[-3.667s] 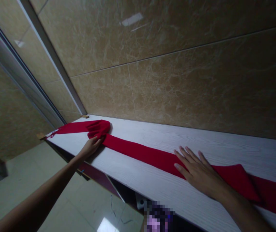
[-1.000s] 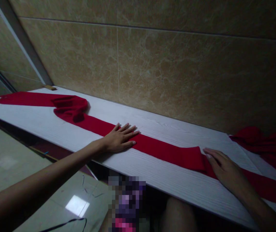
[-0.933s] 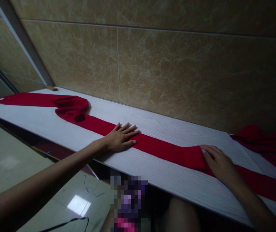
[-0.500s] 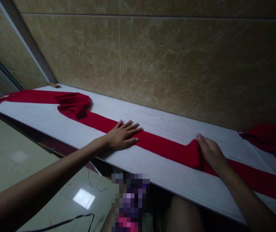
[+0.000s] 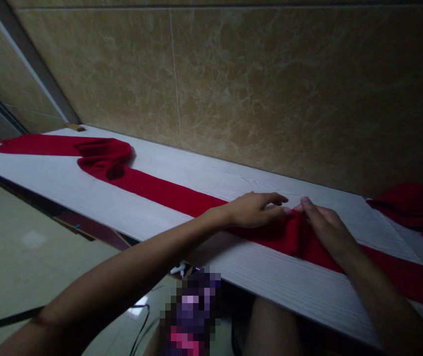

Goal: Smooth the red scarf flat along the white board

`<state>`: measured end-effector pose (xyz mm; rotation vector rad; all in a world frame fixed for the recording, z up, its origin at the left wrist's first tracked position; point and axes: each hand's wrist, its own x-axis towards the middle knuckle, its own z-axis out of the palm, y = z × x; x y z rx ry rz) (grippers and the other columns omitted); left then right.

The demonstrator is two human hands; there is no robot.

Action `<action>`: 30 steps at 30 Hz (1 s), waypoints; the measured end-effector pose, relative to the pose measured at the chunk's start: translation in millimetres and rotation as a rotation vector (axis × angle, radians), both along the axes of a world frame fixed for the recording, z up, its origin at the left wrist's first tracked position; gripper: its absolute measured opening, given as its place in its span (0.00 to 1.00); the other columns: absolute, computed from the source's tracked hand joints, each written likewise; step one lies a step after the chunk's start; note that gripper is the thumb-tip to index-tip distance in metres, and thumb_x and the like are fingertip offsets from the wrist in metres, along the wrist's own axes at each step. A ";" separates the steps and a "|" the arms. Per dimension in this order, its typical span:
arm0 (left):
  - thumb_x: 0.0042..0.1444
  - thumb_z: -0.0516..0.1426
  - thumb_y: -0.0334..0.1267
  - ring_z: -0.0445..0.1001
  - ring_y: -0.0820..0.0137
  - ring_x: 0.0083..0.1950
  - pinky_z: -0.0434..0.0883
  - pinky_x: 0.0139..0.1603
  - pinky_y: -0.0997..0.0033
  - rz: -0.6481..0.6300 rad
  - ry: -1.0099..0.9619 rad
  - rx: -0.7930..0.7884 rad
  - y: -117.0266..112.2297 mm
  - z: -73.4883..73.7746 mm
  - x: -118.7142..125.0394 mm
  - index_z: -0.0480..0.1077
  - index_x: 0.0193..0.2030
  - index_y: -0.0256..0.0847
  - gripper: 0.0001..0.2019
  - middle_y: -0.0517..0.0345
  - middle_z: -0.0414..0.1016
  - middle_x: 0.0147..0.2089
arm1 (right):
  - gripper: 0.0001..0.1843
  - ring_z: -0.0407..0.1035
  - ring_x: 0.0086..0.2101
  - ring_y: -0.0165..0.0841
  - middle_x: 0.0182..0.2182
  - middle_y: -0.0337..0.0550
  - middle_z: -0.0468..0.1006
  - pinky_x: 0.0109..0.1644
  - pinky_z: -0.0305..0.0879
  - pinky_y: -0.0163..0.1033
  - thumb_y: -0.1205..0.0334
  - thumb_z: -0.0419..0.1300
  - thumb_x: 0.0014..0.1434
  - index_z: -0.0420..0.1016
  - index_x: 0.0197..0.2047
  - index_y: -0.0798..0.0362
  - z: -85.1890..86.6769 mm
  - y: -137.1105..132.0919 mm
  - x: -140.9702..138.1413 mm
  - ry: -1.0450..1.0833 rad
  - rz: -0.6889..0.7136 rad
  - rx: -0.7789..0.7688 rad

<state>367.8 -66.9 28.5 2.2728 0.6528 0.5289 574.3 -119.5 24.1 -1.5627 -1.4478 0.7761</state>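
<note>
A long strip of red fabric [image 5: 174, 194] runs along the white tabletop [image 5: 196, 157], with a crumpled fold toward its far left end. My right hand [image 5: 328, 230] is closed on a raised fold of the strip, its thumb pointing up. Over the strip, just left of that fold, my left hand [image 5: 258, 210] has its fingers bent and apart. The left thumb reaches the edge of the raised fold; whether it touches I cannot tell.
More red fabric [image 5: 411, 205] is bunched at the table's back right. A small brown block [image 5: 74, 127] sits at the far left corner. The tiled wall [image 5: 233, 89] borders the back edge. A dark cord [image 5: 11, 319] lies on the floor.
My left hand has left its flat place on the strip and moved right, close to my right hand. My right hand stays at the fold, which looks narrower now.
</note>
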 end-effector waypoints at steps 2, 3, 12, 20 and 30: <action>0.72 0.50 0.46 0.73 0.59 0.64 0.65 0.68 0.58 -0.027 -0.025 -0.066 2.1 -6.5 7.5 0.66 0.69 0.34 0.25 0.42 0.74 0.66 | 0.40 0.64 0.23 0.34 0.18 0.38 0.70 0.29 0.63 0.40 0.16 0.59 0.43 0.71 0.20 0.49 2.6 -1.9 -3.0 -0.010 0.025 -0.019; 0.72 0.50 0.44 0.74 0.60 0.63 0.66 0.67 0.59 -0.037 -0.039 -0.092 2.7 -9.6 9.2 0.66 0.68 0.33 0.24 0.41 0.75 0.65 | 0.39 0.62 0.22 0.33 0.17 0.37 0.69 0.27 0.61 0.39 0.16 0.61 0.43 0.70 0.19 0.49 2.9 -2.6 -4.3 -0.004 0.038 -0.026; 0.71 0.50 0.42 0.74 0.65 0.58 0.68 0.64 0.63 -0.005 -0.304 -0.247 -1.8 -23.8 35.5 0.72 0.58 0.35 0.17 0.47 0.77 0.58 | 0.29 0.69 0.29 0.33 0.28 0.39 0.76 0.30 0.69 0.36 0.32 0.73 0.43 0.78 0.31 0.49 3.0 -2.7 -13.4 0.491 -0.225 0.093; 0.71 0.51 0.48 0.73 0.63 0.54 0.69 0.60 0.63 -0.041 -0.448 -0.253 -10.5 -26.3 62.8 0.71 0.53 0.38 0.17 0.51 0.76 0.52 | 0.22 0.78 0.40 0.46 0.34 0.51 0.79 0.45 0.79 0.51 0.40 0.61 0.59 0.76 0.39 0.51 13.2 -7.0 -14.7 0.882 -0.137 -0.100; 0.71 0.52 0.47 0.72 0.65 0.49 0.70 0.57 0.62 -0.016 -0.515 -0.331 -20.2 -31.4 78.8 0.69 0.48 0.37 0.14 0.52 0.74 0.47 | 0.16 0.77 0.40 0.42 0.37 0.49 0.79 0.47 0.78 0.47 0.47 0.59 0.61 0.76 0.41 0.52 26.5 -9.8 -23.8 0.930 -0.254 -0.104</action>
